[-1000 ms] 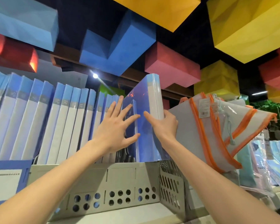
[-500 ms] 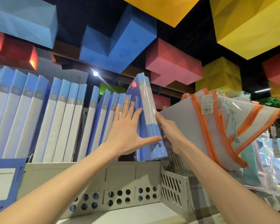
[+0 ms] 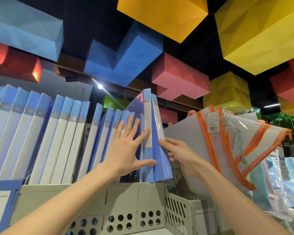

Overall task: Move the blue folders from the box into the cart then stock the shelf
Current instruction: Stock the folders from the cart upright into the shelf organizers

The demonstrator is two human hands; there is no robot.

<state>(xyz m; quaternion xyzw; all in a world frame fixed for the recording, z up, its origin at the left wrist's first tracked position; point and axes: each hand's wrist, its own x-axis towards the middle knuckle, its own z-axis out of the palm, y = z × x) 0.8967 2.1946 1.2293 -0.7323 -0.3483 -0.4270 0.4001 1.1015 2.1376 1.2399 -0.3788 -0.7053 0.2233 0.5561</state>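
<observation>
Folders [image 3: 61,138] stand in rack [image 3: 126,195], pouches [image 3: 227,141] right.

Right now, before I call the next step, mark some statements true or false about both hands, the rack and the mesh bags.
1. The left hand lies flat, fingers spread, against the blue folders. True.
2. The right hand hangs empty. False: it grips the tall blue folder by its edge.
3. The folders stand in a grey perforated rack. True.
4. The orange-trimmed mesh bags sit left of the rack. False: the bags lean at its right.
</observation>
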